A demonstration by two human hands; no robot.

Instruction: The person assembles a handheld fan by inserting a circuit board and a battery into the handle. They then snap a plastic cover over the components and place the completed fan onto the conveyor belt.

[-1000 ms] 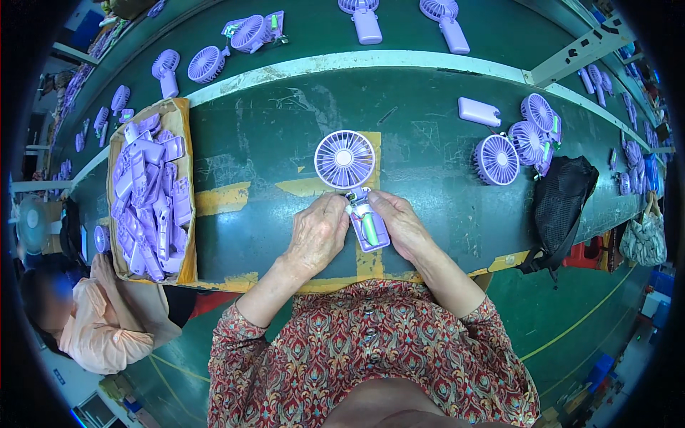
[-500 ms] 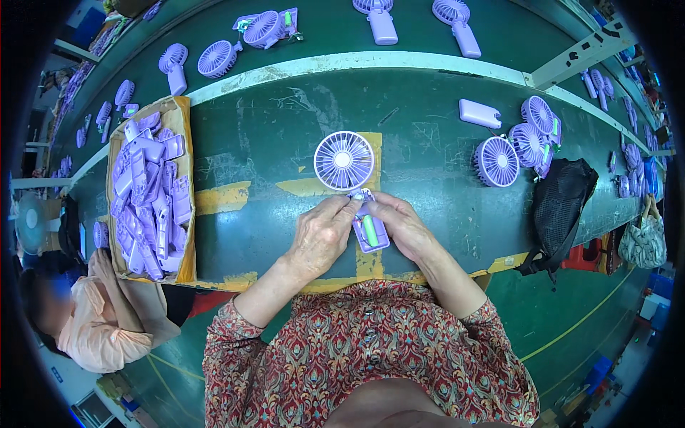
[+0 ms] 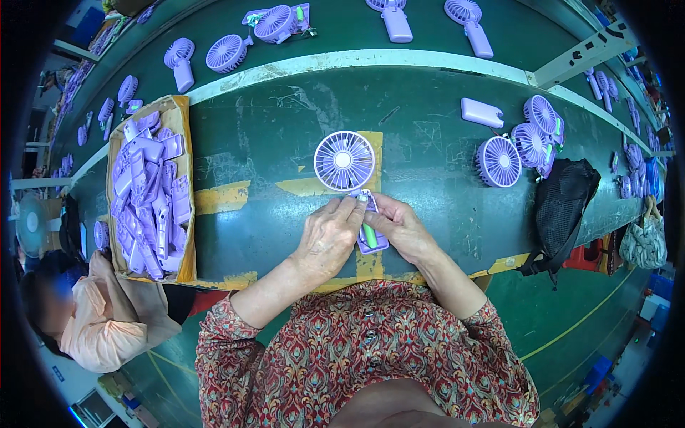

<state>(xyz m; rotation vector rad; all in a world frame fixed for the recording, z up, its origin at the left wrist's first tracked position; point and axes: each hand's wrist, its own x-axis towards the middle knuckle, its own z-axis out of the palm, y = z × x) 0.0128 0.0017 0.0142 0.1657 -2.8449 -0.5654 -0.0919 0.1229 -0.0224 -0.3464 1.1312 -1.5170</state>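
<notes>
A purple handheld fan lies in front of me, its round grille pointing away. Its handle is open toward me and shows a green battery cell. My left hand pinches at the neck of the handle, and its fingers cover part of the inside. From the other side, my right hand grips the handle's edge with thumb and fingers. Whatever small part lies under the fingertips is hidden.
To the left stands a cardboard box of purple casing parts. Several fans, a purple casing and a black mesh bag lie to the right. Beyond a pale rail sit more fans. A person sits at the left.
My left hand has shifted slightly down and right, covering more of the handle. The right hand stays nearly in place. Fans beyond the rail have moved a little to the right.
</notes>
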